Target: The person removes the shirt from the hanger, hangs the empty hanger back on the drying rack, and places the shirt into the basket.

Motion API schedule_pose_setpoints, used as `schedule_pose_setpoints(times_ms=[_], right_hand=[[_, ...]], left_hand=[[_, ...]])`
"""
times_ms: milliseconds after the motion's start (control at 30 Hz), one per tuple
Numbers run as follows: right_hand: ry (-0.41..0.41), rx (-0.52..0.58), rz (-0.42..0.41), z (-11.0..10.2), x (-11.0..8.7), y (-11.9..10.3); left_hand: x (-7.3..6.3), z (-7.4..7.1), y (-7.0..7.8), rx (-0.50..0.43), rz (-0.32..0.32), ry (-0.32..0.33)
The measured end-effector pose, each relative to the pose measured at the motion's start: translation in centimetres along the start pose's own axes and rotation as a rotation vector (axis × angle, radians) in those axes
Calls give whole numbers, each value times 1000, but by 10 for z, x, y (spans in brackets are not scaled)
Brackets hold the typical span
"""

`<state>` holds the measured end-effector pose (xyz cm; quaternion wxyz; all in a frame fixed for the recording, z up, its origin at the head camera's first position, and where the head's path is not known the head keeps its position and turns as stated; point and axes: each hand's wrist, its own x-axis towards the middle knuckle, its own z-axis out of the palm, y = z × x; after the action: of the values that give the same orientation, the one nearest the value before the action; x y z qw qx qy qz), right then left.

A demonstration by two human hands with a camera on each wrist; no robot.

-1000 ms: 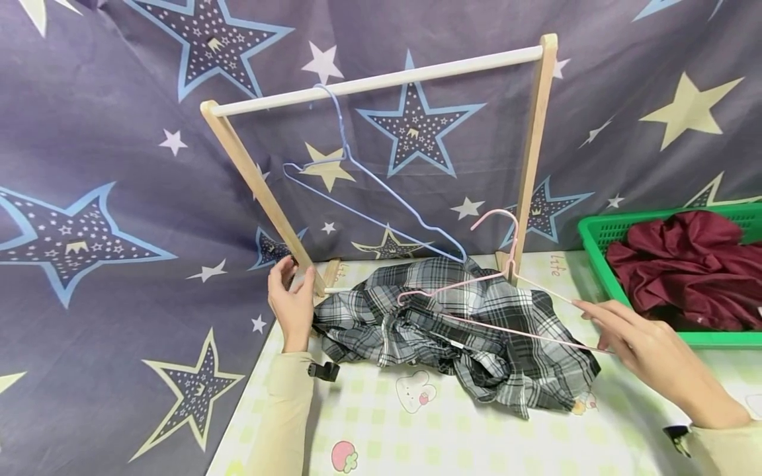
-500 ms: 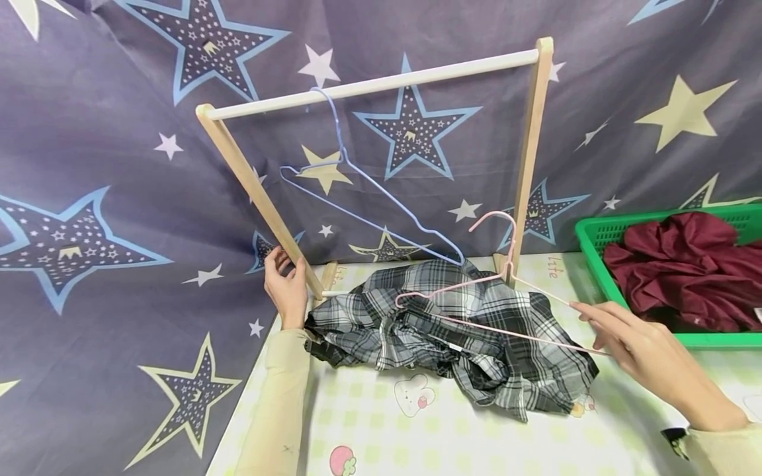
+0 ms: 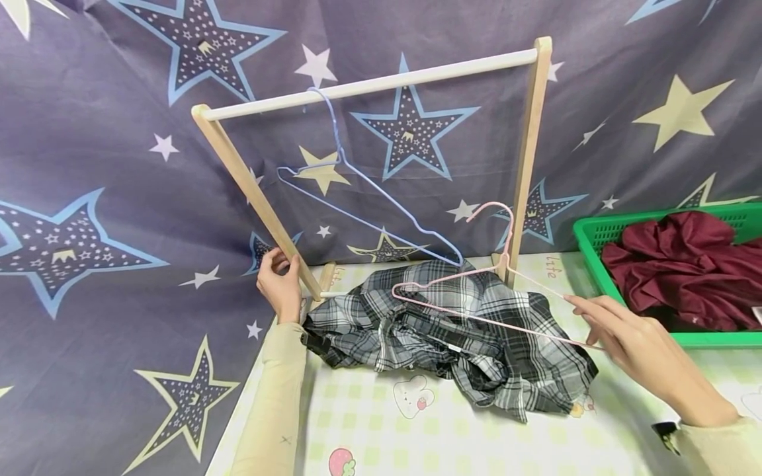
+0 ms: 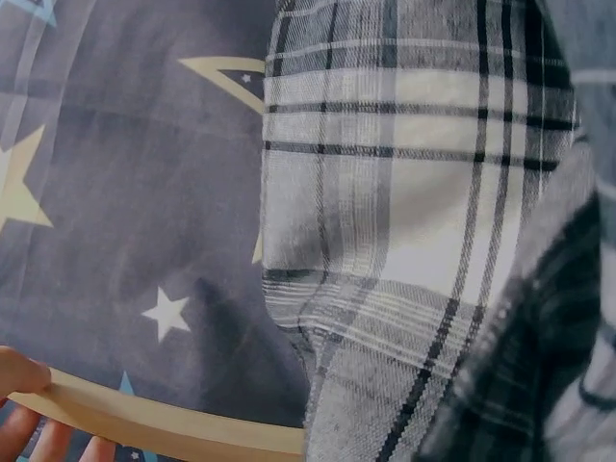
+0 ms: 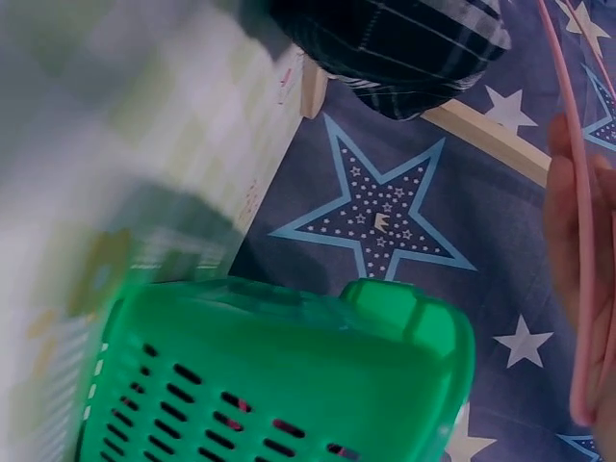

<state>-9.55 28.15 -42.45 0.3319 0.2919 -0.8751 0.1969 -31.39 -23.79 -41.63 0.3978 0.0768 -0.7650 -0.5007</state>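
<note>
At the lower left post (image 3: pixel 251 192) of the wooden clothes rack, my left hand (image 3: pixel 280 284) grips the wood. The left wrist view has the thumb on one side of the post (image 4: pixel 192 423) and the fingers on the other. My right hand (image 3: pixel 634 347) holds a pink wire hanger (image 3: pixel 505 263) by its right end, hook upward. This hanger is above a grey-and-black plaid shirt (image 3: pixel 411 330), which lies crumpled on the table beneath the rack. From the white rail (image 3: pixel 381 83) hangs a bare blue hanger (image 3: pixel 340 155). In the right wrist view the pink hanger (image 5: pixel 580 192) crosses the palm.
A green basket (image 3: pixel 601 264) with dark red cloth (image 3: pixel 661 271) stands on the right of the table. Behind the rack hangs a star-patterned curtain (image 3: pixel 131 244). The checked tablecloth (image 3: pixel 476 443) shows in front of the shirt.
My left hand has closed in on the rack's left post. The pink hanger has lifted slightly in my right hand. The view has shifted a little; the shirt and blue hanger stay put.
</note>
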Motion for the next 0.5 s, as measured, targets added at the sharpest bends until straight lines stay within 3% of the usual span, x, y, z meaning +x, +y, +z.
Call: schedule_pose_setpoints(times_ms=[300,500], right_hand=[[82,-39,13,-3,17,-2],[129,-58,29,-5,29,-5]], left_hand=[[2,0,2,85,26,7],[3,0,0,94,66,-7]])
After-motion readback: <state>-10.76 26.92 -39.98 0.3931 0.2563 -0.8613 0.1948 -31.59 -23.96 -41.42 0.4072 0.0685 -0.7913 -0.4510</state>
